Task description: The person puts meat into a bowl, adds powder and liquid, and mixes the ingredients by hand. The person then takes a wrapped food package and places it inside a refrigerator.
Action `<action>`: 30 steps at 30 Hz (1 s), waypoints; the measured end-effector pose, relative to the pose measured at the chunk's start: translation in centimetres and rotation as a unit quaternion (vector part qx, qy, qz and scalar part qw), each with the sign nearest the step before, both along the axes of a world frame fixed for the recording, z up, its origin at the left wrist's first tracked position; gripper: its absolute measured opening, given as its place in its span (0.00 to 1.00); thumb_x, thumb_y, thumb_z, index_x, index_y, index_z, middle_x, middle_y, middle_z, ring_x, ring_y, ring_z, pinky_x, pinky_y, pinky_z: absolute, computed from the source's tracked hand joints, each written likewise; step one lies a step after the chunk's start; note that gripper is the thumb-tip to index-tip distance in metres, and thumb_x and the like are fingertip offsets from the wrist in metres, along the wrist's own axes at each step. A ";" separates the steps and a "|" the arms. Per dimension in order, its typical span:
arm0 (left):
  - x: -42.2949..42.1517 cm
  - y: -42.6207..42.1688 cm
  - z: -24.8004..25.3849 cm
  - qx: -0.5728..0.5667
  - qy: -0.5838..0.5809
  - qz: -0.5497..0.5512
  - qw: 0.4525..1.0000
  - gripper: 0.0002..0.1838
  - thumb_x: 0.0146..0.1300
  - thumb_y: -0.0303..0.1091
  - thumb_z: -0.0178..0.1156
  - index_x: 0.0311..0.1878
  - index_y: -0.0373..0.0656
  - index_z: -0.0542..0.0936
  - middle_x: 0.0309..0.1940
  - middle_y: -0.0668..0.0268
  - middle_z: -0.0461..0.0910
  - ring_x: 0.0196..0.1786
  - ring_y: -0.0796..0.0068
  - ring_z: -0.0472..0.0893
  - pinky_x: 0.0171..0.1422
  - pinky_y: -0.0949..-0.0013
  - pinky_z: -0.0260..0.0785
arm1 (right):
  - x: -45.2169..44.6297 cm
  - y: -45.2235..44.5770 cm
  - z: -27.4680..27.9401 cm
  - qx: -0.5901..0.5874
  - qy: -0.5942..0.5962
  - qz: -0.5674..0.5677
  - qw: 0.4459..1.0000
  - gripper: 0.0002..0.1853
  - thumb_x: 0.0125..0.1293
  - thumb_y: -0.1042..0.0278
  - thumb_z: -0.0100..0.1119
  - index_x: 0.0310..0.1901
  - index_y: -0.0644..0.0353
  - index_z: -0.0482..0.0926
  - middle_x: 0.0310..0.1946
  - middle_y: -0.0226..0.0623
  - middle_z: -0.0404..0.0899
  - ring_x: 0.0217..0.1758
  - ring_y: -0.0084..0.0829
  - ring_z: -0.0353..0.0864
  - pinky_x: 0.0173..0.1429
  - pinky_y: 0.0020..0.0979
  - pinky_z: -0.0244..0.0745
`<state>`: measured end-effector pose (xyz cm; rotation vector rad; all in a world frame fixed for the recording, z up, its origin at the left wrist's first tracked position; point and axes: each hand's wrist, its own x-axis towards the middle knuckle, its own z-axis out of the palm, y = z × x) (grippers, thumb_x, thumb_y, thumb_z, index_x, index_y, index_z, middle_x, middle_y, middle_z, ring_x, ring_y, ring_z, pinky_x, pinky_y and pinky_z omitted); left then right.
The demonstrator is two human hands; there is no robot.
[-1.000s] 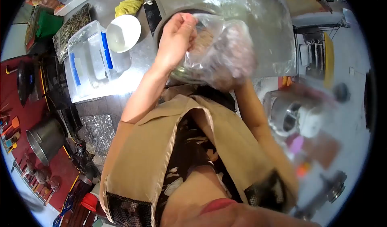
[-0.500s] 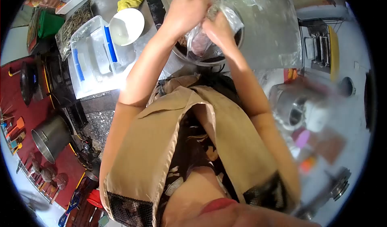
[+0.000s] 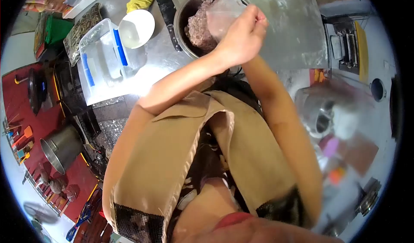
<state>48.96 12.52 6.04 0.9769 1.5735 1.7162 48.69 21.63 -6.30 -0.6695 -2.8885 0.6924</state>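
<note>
Left hand (image 3: 243, 38) has swung across to the right since the last frame and is now over the right side of the metal pot (image 3: 177, 25), and the meat lump (image 3: 201, 27) shows way more plainly in there. Only got the head cam to go on, so from that: pot sits right by the near edge of the table (image 3: 286, 40), around the middle, with the pinkish, minced-looking lump inside, mostly against the left wall. Plastic bag (image 3: 224, 13) is draped flat-ish over part of it. Left grip is curled in tight, and I read it as pinching the bag, though the hand itself blocks the pinch point. Right hand is tucked behind the left one, only the right forearm (image 3: 267, 83) shows, so can't tell what its grip is doing. Over toward the left edge there's the clear container (image 3: 99, 66), then the white bowl (image 3: 140, 25), the yellow cloth (image 3: 141, 0) farther back, and a dark blade-like thing (image 3: 167, 18) just beside the pot. What'd worry me: slick film could slip the pinch and flop into the pot, or cling and drag bits over the rim. Crossed arms could also bump the pot and nudge that dark piece.
</note>
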 end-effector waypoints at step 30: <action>-5.7 -1.1 5.2 0.070 -0.052 0.013 0.996 0.07 0.67 0.33 0.44 0.34 0.42 0.68 0.23 0.66 0.75 0.27 0.77 0.74 0.33 0.77 0.67 | 1.2 -1.5 3.9 -0.430 0.093 -0.009 0.898 0.31 0.62 0.41 0.42 0.61 0.53 0.62 0.54 0.44 0.67 0.56 0.37 0.67 0.62 0.36 0.59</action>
